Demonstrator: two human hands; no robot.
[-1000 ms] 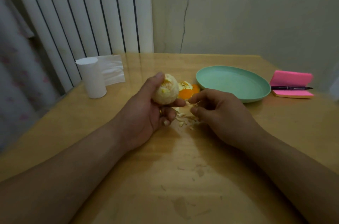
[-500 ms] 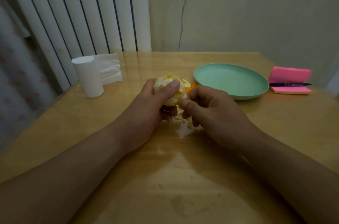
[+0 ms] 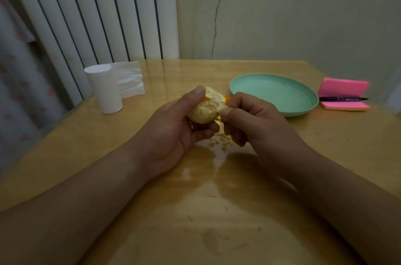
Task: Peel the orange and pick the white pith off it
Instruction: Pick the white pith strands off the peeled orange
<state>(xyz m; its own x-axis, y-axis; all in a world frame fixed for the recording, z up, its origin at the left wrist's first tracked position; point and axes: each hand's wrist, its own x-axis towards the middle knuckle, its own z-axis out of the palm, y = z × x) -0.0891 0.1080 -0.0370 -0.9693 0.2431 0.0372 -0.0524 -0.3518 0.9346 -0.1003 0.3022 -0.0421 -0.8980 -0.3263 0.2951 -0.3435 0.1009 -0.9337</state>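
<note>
Over the table (image 3: 217, 210), left hand (image 3: 173, 132) curls round the peeled orange (image 3: 206, 108); right hand (image 3: 256, 121) pinches pith (image 3: 222, 110) at its side. Light, soft, probably slippery: cradle gently, don't squeeze.

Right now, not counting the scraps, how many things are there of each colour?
White: 1, toilet paper roll
Green: 1, plate
Pink: 1, sticky note pad
Black: 1, pen
Orange: 1, peeled orange
Total: 5
</note>
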